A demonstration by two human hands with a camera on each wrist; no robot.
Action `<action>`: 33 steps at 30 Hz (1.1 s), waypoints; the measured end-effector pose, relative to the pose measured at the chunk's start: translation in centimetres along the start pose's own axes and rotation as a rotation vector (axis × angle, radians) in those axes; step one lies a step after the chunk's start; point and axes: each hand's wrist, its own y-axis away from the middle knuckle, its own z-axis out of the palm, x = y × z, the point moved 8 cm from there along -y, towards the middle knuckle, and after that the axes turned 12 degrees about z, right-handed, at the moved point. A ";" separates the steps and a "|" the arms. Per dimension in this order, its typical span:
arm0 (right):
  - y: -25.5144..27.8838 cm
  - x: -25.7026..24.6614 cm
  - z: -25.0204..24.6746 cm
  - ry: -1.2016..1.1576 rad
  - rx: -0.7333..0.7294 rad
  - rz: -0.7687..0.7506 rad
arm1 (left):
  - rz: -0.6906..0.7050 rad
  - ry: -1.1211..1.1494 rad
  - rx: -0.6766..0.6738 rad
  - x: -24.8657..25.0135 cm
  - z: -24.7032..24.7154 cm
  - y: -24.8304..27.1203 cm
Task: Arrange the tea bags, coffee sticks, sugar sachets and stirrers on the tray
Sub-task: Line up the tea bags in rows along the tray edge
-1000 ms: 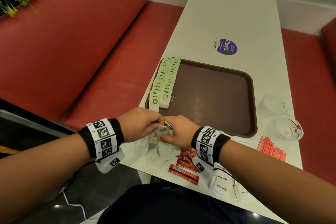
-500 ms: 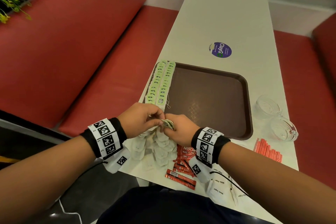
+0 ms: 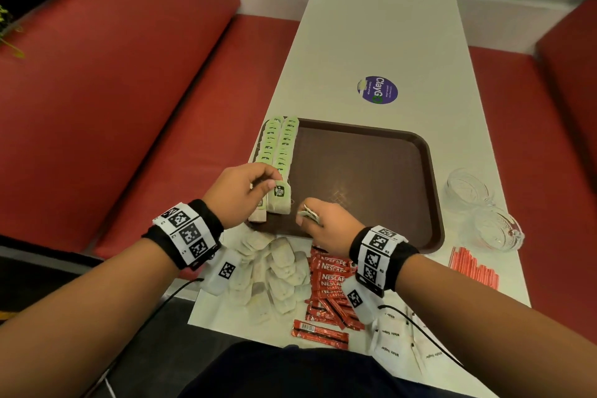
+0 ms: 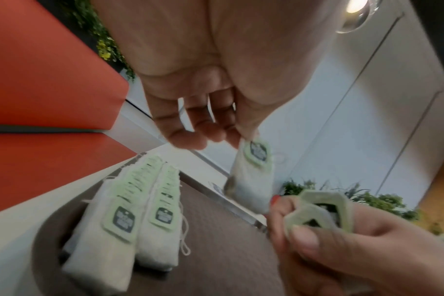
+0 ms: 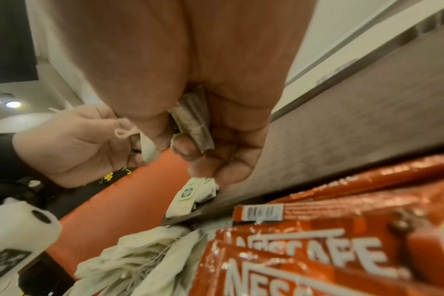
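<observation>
A brown tray lies on the white table, with two rows of green-tagged tea bags along its left edge. My left hand pinches one tea bag by its top, hanging over the near end of the rows. My right hand grips a small bunch of tea bags over the tray's near rim, seen folded in the fist. Loose tea bags, red coffee sticks, white sugar sachets and red stirrers lie on the table near me.
Two glass bowls stand right of the tray. A purple sticker is on the table beyond it. Red bench seats flank the table on both sides. The table's left edge runs close beside the tray.
Both hands have moved from the loose pile up to the tray's near-left corner. The left hand now holds a single tea bag apart from the right hand's bunch.
</observation>
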 end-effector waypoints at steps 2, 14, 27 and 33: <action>0.0 0.7 -0.2 -0.028 -0.004 0.033 | -0.124 -0.046 -0.125 -2.4 1.3 -0.4; -0.1 2.5 -1.2 -0.177 -0.042 0.158 | -0.266 -0.285 -0.182 -7.2 3.6 -1.4; 0.2 2.5 -2.0 -0.242 -0.005 0.142 | -0.093 -0.486 -0.490 -6.1 6.3 -1.2; 0.2 2.3 -2.2 -0.278 0.038 0.154 | -0.067 -0.471 -0.467 -5.9 6.2 -1.2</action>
